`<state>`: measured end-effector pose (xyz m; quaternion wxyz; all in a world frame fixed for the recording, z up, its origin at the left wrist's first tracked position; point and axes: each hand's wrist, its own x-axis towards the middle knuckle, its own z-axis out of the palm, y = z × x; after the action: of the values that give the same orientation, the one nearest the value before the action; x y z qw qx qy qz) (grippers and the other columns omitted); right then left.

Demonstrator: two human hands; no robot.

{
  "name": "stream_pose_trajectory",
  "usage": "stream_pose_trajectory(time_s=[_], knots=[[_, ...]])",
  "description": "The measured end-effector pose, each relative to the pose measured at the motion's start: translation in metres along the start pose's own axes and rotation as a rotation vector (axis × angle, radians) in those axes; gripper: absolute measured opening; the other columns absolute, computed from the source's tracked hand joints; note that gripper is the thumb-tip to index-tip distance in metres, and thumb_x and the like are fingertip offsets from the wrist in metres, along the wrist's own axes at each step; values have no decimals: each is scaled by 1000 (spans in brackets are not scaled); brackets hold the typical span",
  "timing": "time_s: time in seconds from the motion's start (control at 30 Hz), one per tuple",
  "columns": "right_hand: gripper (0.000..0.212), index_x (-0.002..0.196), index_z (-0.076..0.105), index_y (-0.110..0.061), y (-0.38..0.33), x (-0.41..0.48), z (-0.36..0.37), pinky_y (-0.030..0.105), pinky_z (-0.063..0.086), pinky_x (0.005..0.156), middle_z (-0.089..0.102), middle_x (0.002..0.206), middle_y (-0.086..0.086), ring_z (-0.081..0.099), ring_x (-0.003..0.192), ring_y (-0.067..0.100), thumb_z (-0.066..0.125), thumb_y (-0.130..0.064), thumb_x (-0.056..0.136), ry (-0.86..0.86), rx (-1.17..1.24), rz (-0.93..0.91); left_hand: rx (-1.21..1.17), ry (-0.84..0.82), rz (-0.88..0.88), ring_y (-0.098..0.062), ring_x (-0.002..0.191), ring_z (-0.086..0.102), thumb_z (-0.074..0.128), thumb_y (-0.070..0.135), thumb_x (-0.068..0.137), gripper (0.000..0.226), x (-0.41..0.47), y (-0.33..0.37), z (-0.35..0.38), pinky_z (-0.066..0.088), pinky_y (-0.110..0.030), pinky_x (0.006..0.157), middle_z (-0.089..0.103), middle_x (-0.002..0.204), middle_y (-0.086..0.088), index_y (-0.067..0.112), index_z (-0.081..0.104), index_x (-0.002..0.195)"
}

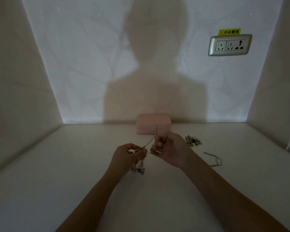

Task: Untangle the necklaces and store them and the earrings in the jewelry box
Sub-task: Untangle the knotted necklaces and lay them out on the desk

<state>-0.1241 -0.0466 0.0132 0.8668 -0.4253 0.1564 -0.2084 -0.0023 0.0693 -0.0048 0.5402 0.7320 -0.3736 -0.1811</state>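
A silver wall socket sits under a yellow sticker.

Matt pink leather-look jewelry box, thin metal chain, smooth matt white table, silver-finish socket plate.

Dim light, white table in an alcove. Left hand pinches the tangled necklaces above the surface, and the knotted bunch hangs below its fingers. Right hand, fingers curled, pinches a strand of the same tangle, drawn taut between the two hands. Pink jewelry box sits lid down at the back wall, just beyond the hands. Earrings lie in a small heap right of the right hand. A loose chain lies on the table nearer, beside the right forearm. Wall socket upper right, with a yellow sticker above it. The person's shadow falls on the wall.
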Motion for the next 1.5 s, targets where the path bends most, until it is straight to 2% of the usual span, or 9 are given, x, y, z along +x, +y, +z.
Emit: stream_pose_trajectory(time_s=[0.1, 0.23, 0.47, 0.57, 0.7, 1.0, 1.17, 1.37, 1.5], knots=[[19, 90, 61, -2, -1, -3, 1, 14, 32, 37, 33, 46, -4, 29, 36, 5, 53, -16, 79, -106, 11, 74, 64, 111, -4, -1, 48, 54, 71, 27, 80, 12, 2, -4, -1, 37, -12, 41, 70, 70, 0, 15, 68, 81], [33, 115, 62, -7, -2, -6, -1, 10, 22, 30, 36, 47, -4, 25, 33, 3, 48, -16, 86, -226, -83, 154, -14, 97, -32, -13, 67, 58, 65, 13, 82, 6, 3, -3, -4, 40, -14, 48, 70, 78, -2, 17, 69, 81], [20, 64, 66, -4, -7, -1, -7, 24, 53, 57, 49, 56, 3, 46, 47, 12, 58, -17, 78, -8, 52, -76, 121, -49, -15, -6, 57, 55, 71, -5, 71, 31, 1, 0, -12, 41, -12, 47, 63, 72, 6, 23, 60, 63], [14, 73, 59, -5, -11, 0, -10, 18, 44, 44, 44, 53, 0, 38, 39, 7, 58, -18, 77, -17, 70, -39, -26, -203, -84, -9, 47, 43, 67, -10, 71, 45, 0, 4, -16, 35, -15, 44, 52, 59, -2, 21, 44, 47], [20, 91, 64, -3, -10, -6, -10, 13, 24, 32, 32, 44, -7, 24, 32, 2, 51, -15, 83, -151, -97, 24, 52, -215, -163, -11, 54, 45, 59, -5, 80, 21, -2, 8, -12, 38, -16, 46, 56, 61, 1, 14, 62, 74], [36, 69, 72, -6, -11, -16, -6, 20, 50, 43, 71, 84, 12, 66, 59, 17, 37, -2, 78, -277, -185, 106, -145, -218, -123, -7, 43, 34, 50, -9, 81, 30, -2, 7, -18, 29, -17, 44, 50, 55, 2, 13, 63, 66], [40, 62, 68, -2, -12, -15, -4, 22, 49, 42, 67, 64, 17, 62, 48, 20, 31, -6, 76, -254, -154, 153, -321, -185, -93, -8, 45, 36, 58, -11, 77, 35, -2, 11, -22, 30, -20, 47, 56, 69, -3, 19, 59, 59], [22, 112, 62, -14, -6, -13, -4, 15, 23, 32, 64, 63, 3, 34, 30, 4, 58, -10, 91, -267, -838, 108, -33, -86, 130, 3, 51, 48, 81, 13, 69, 20, -5, 18, -24, 37, -9, 49, 63, 72, 5, 15, 62, 75], [27, 113, 68, -14, -3, -18, 4, 14, 26, 32, 58, 55, 5, 36, 32, 5, 67, -15, 85, -361, -1004, 124, 112, -62, 150, -3, 50, 47, 84, 21, 66, 23, -5, 15, -23, 40, -14, 50, 61, 67, 5, 19, 64, 77]])
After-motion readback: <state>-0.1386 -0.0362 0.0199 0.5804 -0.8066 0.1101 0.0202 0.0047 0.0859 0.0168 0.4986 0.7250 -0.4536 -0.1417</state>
